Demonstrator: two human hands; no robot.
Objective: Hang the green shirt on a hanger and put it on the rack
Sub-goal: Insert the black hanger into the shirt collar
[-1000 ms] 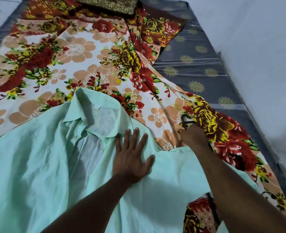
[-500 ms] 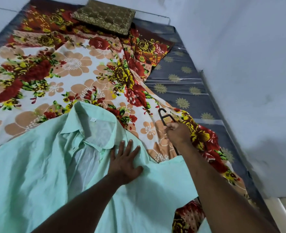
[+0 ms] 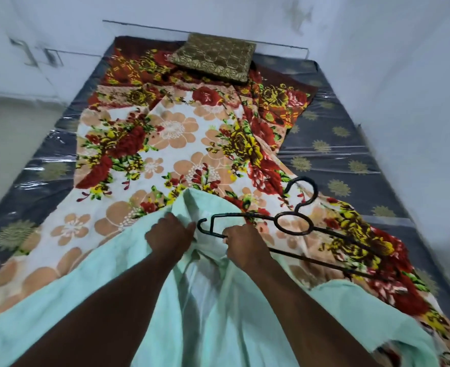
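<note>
The mint green shirt (image 3: 91, 308) lies spread over the near part of the bed, its collar end bunched and lifted. My left hand (image 3: 169, 234) grips the shirt fabric near the collar. My right hand (image 3: 241, 243) grips the lower bar of a dark metal hanger (image 3: 292, 221), whose left tip sits at the shirt's collar opening. The hanger's hook points up and away, over the bedsheet. No rack is in view.
A floral bedsheet (image 3: 171, 144) covers a blue plastic-wrapped mattress (image 3: 332, 154). A brown and gold cushion (image 3: 213, 56) lies at the head of the bed. White walls (image 3: 403, 75) close in behind and to the right; floor (image 3: 12, 144) shows at the left.
My right hand has lifted the hanger off the sheet and brought it left to the collar. My left hand went from lying flat on the shirt to gripping and raising the fabric.
</note>
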